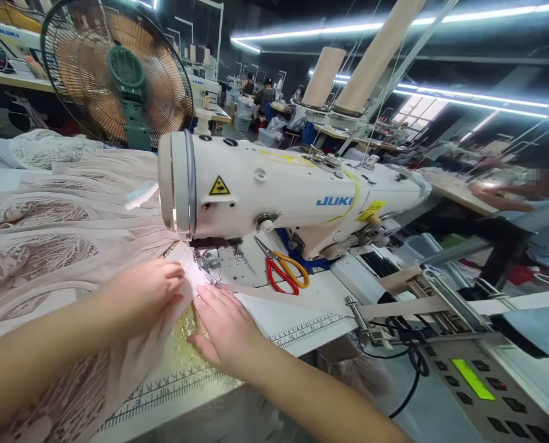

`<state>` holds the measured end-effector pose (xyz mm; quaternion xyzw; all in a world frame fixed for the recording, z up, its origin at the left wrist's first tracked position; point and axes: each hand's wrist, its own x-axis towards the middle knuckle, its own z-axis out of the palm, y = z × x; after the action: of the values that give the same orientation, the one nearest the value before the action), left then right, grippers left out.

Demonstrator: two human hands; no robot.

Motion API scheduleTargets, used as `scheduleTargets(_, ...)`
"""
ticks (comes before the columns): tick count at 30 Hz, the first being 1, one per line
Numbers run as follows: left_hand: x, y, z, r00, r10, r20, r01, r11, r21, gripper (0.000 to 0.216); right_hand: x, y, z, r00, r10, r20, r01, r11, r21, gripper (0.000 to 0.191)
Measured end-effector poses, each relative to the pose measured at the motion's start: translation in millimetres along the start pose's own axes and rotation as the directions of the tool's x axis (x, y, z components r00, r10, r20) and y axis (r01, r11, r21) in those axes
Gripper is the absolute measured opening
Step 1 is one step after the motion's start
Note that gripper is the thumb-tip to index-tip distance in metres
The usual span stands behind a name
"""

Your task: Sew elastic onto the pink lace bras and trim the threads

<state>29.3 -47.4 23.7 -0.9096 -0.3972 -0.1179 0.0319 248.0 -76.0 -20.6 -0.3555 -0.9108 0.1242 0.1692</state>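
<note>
My left hand (142,289) rests on pale pink lace fabric (43,246), fingers curled and pressing it toward the needle of the white sewing machine (292,191). Beside it, my right hand (225,326) lies flat with fingers stretched out on the fabric's edge, just in front of the presser foot (207,261). Both hands meet at the fabric under the machine head. The needle itself is partly hidden by glare.
Scissors (283,271) with red and orange handles lie on the machine bed. A fan (117,74) stands behind the fabric pile. Thread cones (324,77) rise at the back. A control panel (481,381) sits at the right. Another person's arm (500,200) shows far right.
</note>
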Motion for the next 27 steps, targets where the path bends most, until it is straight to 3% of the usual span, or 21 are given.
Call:
scheduleTargets(3, -18.5, 33.5, 8.1, 0.996, 0.076, -0.037, -0.072, 0.993, 0.093, 0.034, 2.2, -1.0, -1.4, 0.999, -0.022, -0.028, 0.021, 0.999, -0.029, 0.057)
scheduleTargets(6, -34.3, 40.7, 16.8, 0.990, 0.114, -0.079, -0.099, 0.981, 0.170, 0.036, 6.7, -2.7, -5.1, 0.998, -0.043, -0.044, 0.040, 0.996, -0.075, 0.058)
scheduleTargets(19, -28.1, -34.6, 20.0, 0.969, 0.239, 0.070, -0.249, 0.927, 0.281, 0.043, 34.8, -16.9, -3.6, 1.000, 0.022, -0.002, -0.022, 0.985, -0.170, 0.064)
scheduleTargets(24, -18.3, -46.7, 19.6, 0.963, 0.256, 0.078, -0.268, 0.908, 0.322, 0.043, 29.1, -14.9, -4.3, 1.000, 0.002, -0.028, -0.005, 0.993, -0.120, 0.060)
scheduleTargets(27, -11.8, -40.2, 11.8, 0.969, 0.236, 0.066, -0.245, 0.913, 0.327, 0.045, 11.8, -18.8, -20.6, 0.999, -0.047, -0.003, 0.047, 0.998, -0.038, 0.051)
